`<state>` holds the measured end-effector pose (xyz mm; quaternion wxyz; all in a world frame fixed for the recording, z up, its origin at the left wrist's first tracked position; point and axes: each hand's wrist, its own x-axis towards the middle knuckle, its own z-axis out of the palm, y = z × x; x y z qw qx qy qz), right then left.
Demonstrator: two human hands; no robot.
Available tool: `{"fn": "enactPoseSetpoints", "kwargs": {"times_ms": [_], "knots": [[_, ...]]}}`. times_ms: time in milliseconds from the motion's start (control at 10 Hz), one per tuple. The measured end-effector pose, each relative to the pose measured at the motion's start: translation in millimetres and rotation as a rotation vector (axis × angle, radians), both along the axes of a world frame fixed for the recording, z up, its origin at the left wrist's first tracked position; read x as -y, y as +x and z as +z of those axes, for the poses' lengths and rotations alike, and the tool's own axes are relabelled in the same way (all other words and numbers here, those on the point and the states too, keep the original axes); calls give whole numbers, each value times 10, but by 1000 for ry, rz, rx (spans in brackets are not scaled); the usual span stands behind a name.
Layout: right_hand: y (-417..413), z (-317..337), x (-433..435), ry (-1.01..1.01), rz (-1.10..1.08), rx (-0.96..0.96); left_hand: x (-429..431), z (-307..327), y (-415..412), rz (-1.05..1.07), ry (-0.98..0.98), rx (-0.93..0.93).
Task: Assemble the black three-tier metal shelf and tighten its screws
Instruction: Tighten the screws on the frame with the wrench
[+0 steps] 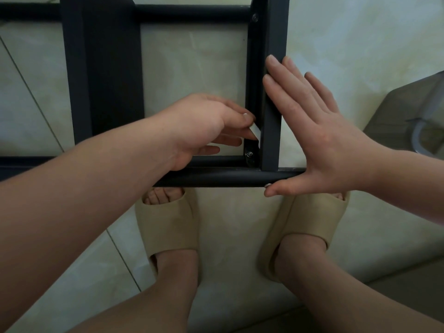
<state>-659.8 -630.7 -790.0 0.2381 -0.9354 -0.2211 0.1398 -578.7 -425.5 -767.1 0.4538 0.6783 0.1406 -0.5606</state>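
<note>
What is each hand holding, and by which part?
The left hand pinches a small pale flat tool by its upper end, at the shelf frame's corner. The right hand grips nothing; its straight fingers press flat against the upright post.

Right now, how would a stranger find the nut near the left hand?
Follow the black shelf frame's right upright down to the near rail. The silver nut sits in that inner corner, under the left hand's tool; another screw sits higher.

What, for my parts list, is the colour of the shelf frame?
Black; the shelf frame shows best in the head view.
</note>
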Motion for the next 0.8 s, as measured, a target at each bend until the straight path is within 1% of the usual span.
{"fn": "enactPoseSetpoints", "kwargs": {"times_ms": [300, 500, 800], "knots": [[-1, -14, -1, -1, 5, 7, 36, 19, -10, 50, -8, -74], [2, -12, 0, 1, 8, 9, 32, 29, 18, -2, 36, -67], [1, -3, 0, -3, 8, 11, -45, 8, 34, -62, 51, -55]]}}
